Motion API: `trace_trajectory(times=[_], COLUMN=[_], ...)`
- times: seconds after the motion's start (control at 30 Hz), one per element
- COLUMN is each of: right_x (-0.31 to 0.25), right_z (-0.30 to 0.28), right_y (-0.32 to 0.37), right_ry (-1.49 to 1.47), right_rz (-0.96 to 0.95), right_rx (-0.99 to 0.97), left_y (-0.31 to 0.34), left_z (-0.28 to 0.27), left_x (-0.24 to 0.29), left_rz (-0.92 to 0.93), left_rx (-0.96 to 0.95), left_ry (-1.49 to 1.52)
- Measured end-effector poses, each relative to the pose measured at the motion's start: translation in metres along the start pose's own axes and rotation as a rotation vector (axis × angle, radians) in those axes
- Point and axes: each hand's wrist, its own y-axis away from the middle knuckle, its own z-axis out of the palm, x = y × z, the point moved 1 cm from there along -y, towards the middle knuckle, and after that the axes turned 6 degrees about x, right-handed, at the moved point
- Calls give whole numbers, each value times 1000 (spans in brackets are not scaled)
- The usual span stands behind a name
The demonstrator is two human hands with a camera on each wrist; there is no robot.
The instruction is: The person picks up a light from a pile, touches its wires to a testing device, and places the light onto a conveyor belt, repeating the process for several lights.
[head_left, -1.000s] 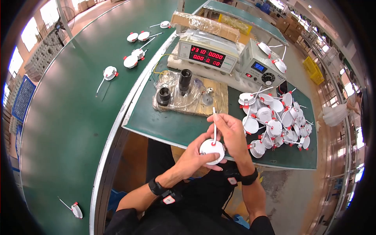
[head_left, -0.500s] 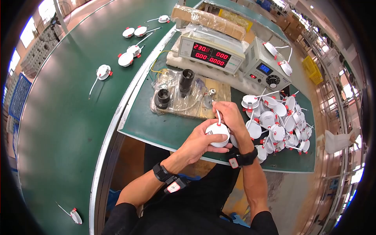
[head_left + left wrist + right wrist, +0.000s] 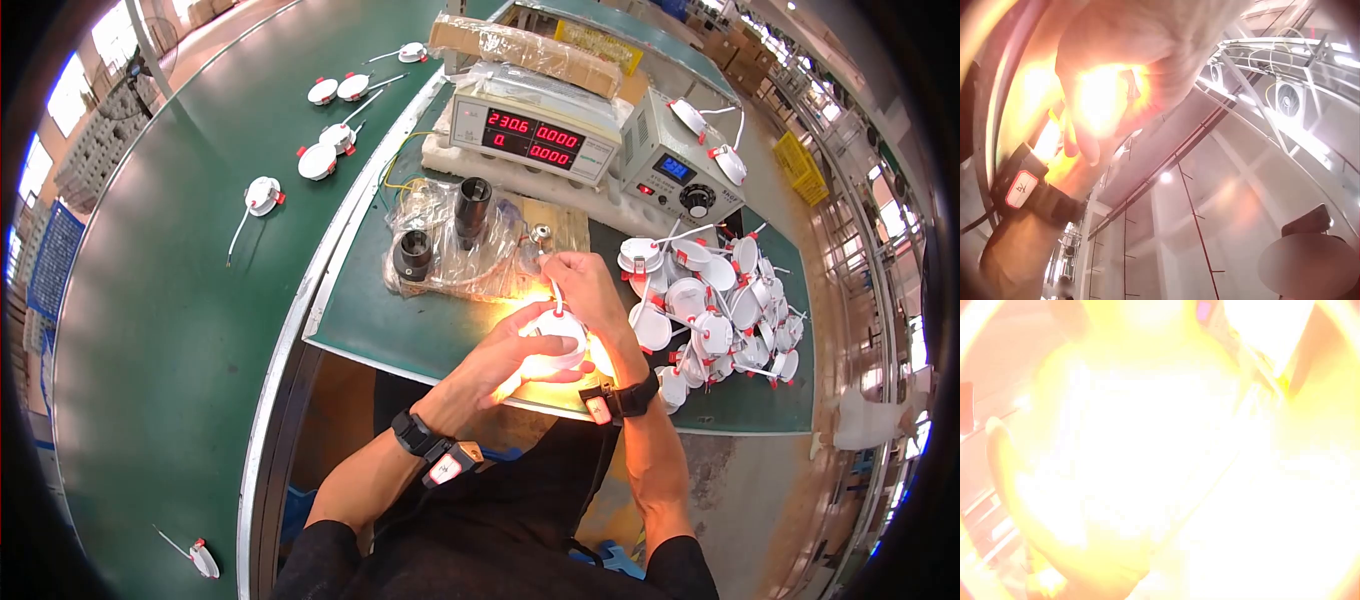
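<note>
A round white lamp (image 3: 562, 330) glows brightly over the bench's front edge in the head view. The left hand (image 3: 500, 355) grips its body, thumb across the back. With its fingertips, the right hand (image 3: 588, 290) pinches the lamp's white cable just above, beside the wooden board (image 3: 572, 232) with its metal terminal (image 3: 541, 232). Glare hides the lit face and part of the fingers. In the left wrist view, the left hand (image 3: 1129, 69) is curled round the glowing lamp (image 3: 1100, 100). The right wrist view is almost wholly washed out by light.
A pile of white lamps (image 3: 712, 331) lies right of the hands. Behind stand a meter with red digits (image 3: 535, 135) and a grey box with a dial (image 3: 680, 165). Black cylinders (image 3: 472, 208) stand on the board. More lamps (image 3: 262, 196) lie on the green belt (image 3: 180, 330) at left.
The lamp has lit up, and glare spreads over the hands and bench. Both hands have moved up toward the board since the earliest frame, the right hand still pinching the cable.
</note>
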Motion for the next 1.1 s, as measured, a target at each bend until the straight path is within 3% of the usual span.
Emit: trace_trajectory(times=[0.1, 0.3, 0.73, 0.9, 1.1], right_x=[1, -2, 3, 7, 3], right_z=[1, 1, 2, 1, 2], right_y=[0, 5, 3, 0, 4], right_ry=[23, -26, 57, 101, 49], right_rz=[-68, 13, -43, -108, -18], right_rx=[23, 25, 75, 89, 71], left_y=[-5, -6, -15, -12, -17], left_z=[-5, -8, -10, -8, -14], left_x=[-2, -3, -6, 1, -4], left_rz=[-8, -4, 30, -95, -40], left_rx=[-13, -18, -6, 3, -65], left_ry=[-16, -17, -116, 40, -122])
